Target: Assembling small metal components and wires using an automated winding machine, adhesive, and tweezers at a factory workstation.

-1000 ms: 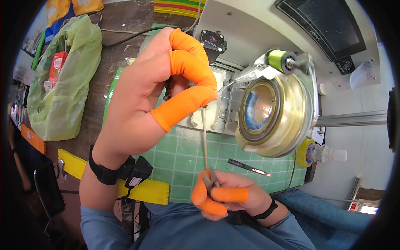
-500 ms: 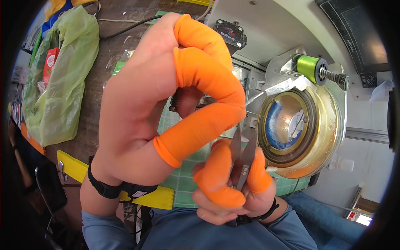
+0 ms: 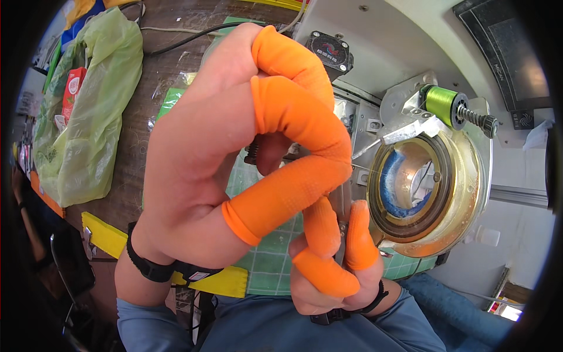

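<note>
Orange finger cots cover several fingers of both hands. My left hand (image 3: 202, 138) is closed in a pinch, thumb and index fingertips together, at a fine thread (image 3: 361, 169) that runs toward the round winding head (image 3: 466, 196). Just below the pinch, my right hand (image 3: 334, 258) grips small metal thread snips (image 3: 342, 205) pointing upward. The blades lie close together, their tips partly hidden by the left fingers. A blue-lined opening shows inside the brass-coloured ring. Whatever lies behind my left hand is mostly hidden.
On the machine to the right sit a green thread spool (image 3: 441, 104) with a spring and a black motor (image 3: 329, 54). A green gridded mat (image 3: 272, 258) lies under my hands. To the left rests a pale green plastic bag (image 3: 97, 129); a black cable (image 3: 187, 40) crosses the table.
The snips' blades have come together from spread apart, and my right hand has risen closer to the left fingertips. My left hand keeps its pinch. The whole view has shifted slightly.
</note>
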`<state>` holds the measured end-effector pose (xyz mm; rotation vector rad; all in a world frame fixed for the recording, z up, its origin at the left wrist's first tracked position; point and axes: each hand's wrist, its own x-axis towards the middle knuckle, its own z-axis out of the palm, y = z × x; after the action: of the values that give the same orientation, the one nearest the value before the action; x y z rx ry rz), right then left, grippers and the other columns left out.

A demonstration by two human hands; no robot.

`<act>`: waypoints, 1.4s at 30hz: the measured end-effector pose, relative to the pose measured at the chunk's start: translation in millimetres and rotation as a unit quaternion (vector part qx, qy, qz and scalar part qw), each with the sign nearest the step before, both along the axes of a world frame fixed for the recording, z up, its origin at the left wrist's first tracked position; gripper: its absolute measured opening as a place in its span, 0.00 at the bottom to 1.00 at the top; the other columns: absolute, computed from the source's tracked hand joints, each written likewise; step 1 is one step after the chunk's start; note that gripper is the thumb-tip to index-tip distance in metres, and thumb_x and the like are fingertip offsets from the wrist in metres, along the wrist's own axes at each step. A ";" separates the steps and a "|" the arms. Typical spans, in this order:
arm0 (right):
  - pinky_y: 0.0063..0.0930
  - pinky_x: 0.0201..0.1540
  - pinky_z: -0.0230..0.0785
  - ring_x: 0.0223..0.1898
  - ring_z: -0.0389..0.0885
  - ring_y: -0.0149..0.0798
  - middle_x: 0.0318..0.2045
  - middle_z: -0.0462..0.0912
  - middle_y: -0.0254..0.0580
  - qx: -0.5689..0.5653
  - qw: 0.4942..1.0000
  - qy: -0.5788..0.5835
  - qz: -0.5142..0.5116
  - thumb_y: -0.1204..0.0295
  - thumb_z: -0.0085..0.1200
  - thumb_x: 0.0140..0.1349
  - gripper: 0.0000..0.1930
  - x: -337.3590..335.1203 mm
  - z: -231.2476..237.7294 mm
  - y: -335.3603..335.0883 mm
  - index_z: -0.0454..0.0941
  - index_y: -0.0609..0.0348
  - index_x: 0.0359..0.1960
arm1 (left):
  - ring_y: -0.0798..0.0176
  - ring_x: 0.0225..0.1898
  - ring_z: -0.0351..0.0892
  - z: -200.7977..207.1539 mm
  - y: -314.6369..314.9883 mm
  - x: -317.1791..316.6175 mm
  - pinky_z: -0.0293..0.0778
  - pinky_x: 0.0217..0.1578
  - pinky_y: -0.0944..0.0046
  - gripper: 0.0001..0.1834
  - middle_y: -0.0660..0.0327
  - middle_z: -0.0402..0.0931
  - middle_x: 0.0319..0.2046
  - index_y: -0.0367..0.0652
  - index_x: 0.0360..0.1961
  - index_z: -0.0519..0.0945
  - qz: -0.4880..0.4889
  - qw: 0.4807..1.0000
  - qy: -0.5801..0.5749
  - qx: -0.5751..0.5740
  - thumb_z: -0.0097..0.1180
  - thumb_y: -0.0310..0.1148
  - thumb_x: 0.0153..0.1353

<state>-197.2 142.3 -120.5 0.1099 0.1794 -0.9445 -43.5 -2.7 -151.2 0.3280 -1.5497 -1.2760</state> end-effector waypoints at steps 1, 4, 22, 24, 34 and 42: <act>0.22 0.17 0.47 0.15 0.56 0.24 0.18 0.62 0.28 0.000 1.000 0.023 0.001 0.36 0.28 0.77 0.31 -0.2 1.2 -1.2 0.71 0.47 0.55 | 0.65 0.38 0.66 0.5 -2.9 1.4 0.64 0.39 0.69 0.07 0.54 0.68 0.44 0.35 0.33 0.82 -0.001 1.000 0.001 0.000 0.65 0.25 0.53; 0.21 0.17 0.46 0.15 0.55 0.23 0.18 0.62 0.27 -0.001 0.999 0.038 -0.013 0.37 0.27 0.78 0.31 2.7 0.5 -2.2 0.71 0.47 0.55 | 0.65 0.38 0.67 3.1 -6.8 6.3 0.64 0.39 0.68 0.07 0.54 0.68 0.44 0.35 0.33 0.82 -0.003 0.993 -0.059 -0.102 0.65 0.25 0.53; 0.20 0.16 0.47 0.15 0.55 0.24 0.18 0.63 0.26 0.000 0.999 0.048 -0.003 0.39 0.28 0.79 0.30 2.8 6.0 0.7 0.72 0.52 0.50 | 0.62 0.42 0.65 -5.2 -2.7 0.3 0.63 0.44 0.64 0.07 0.55 0.69 0.43 0.38 0.34 0.81 0.060 0.993 -0.018 -0.101 0.65 0.26 0.54; 0.20 0.17 0.48 0.15 0.55 0.24 0.18 0.63 0.27 0.001 0.999 0.045 0.015 0.40 0.30 0.79 0.30 1.8 9.5 12.0 0.72 0.54 0.49 | 0.61 0.44 0.65 7.7 0.8 -0.6 0.63 0.46 0.63 0.07 0.55 0.70 0.43 0.39 0.34 0.80 0.069 0.996 0.000 -0.055 0.65 0.26 0.55; 0.25 0.31 0.70 0.29 0.80 0.30 0.32 0.81 0.38 -0.174 0.751 0.617 0.159 0.71 0.57 0.74 0.13 -60.0 33.0 79.8 0.76 0.66 0.53 | 0.63 0.40 0.75 38.0 3.2 6.9 0.71 0.39 0.63 0.08 0.60 0.77 0.42 0.40 0.39 0.82 0.021 0.986 -0.127 -0.107 0.68 0.20 0.59; 0.42 0.38 0.72 0.36 0.80 0.56 0.35 0.79 0.51 -0.267 0.282 0.922 0.013 0.80 0.61 0.63 0.11 -104.2 17.0 98.7 0.84 0.62 0.47 | 0.51 0.40 0.85 78.1 8.8 103.6 0.80 0.44 0.59 0.12 0.53 0.84 0.43 0.34 0.44 0.83 0.256 0.817 -0.439 -0.274 0.61 0.18 0.58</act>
<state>-301.5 241.0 -103.6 -1.8009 2.0225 -0.5288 60.1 6.1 -73.2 0.9669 -2.2914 -0.1668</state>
